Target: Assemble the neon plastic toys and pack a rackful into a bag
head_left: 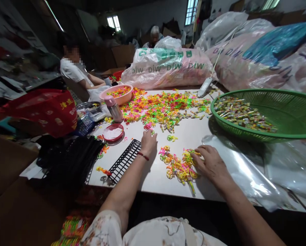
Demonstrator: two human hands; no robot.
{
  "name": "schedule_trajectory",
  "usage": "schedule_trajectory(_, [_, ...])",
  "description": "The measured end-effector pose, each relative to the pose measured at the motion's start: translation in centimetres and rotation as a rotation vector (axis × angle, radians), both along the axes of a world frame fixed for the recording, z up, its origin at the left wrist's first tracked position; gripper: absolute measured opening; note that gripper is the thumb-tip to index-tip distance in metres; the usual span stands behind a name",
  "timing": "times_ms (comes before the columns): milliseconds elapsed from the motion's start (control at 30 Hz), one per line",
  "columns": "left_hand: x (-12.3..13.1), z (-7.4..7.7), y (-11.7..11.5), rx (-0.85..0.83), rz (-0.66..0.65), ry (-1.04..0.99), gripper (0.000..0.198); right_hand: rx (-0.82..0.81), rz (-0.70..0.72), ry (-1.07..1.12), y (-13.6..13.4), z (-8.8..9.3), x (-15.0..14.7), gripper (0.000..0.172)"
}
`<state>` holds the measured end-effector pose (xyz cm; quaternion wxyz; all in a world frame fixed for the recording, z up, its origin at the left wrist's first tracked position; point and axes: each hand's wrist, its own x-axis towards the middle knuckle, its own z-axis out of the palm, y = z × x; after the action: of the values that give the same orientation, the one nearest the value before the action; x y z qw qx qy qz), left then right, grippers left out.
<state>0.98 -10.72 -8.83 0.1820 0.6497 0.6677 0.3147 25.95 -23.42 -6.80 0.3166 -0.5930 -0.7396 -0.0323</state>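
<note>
My left hand [149,142], with a red bead bracelet [143,156] on its wrist, reaches to the near edge of a wide pile of small colourful plastic toy pieces [165,106]. Its fingertips are at a pink piece [148,126], the thumb apart from them; a firm hold does not show. My right hand [211,163] is open, its fingers spread against the right side of a smaller heap of yellow, pink and orange toy pieces [178,167]. Left of my left arm lies a black plastic grid tray [125,160]. A single yellow-green piece [172,138] lies between the two heaps.
A green basket [247,135] of small wrapped pieces stands right, above clear plastic bags [242,167]. Leftward are a red basket [114,139], a bottle [114,109], a pink basin [125,98] and stacked black trays [70,160]. Large filled sacks [168,73] line the back; a co-worker [74,68] sits left.
</note>
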Motion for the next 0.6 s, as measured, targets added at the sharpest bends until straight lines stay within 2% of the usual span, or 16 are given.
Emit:
schedule_trajectory(100, [0.4,-0.4,3.2,-0.088,0.050,0.206,0.046,-0.128,0.071,-0.025,3.3,0.6,-1.9,0.024])
schedule_trajectory(200, [0.6,-0.9,4.4,-0.125,0.039,0.263,0.031,-0.333,0.045,-0.140,7.6,0.9,-4.3,0.025])
schedule_trajectory(267, [0.4,-1.3,4.3,-0.125,0.032,0.266,0.026,-0.383,0.019,-0.179,10.7,0.7,-5.5,0.026])
schedule_trajectory(400, [-0.9,-1.3,3.3,-0.110,0.022,0.293,0.029,-0.406,-0.026,-0.194,15.9,-0.4,-6.9,0.026])
schedule_trajectory(500, [-1.6,-0.7,2.9,-0.070,-0.009,0.320,0.036,-0.435,-0.021,-0.197,18.0,-1.4,-7.5,0.026])
schedule_trajectory(600, [-1.6,-0.1,3.5,-0.060,-0.098,0.343,0.040,-0.475,-0.017,-0.191,18.7,-2.0,-8.1,0.025])
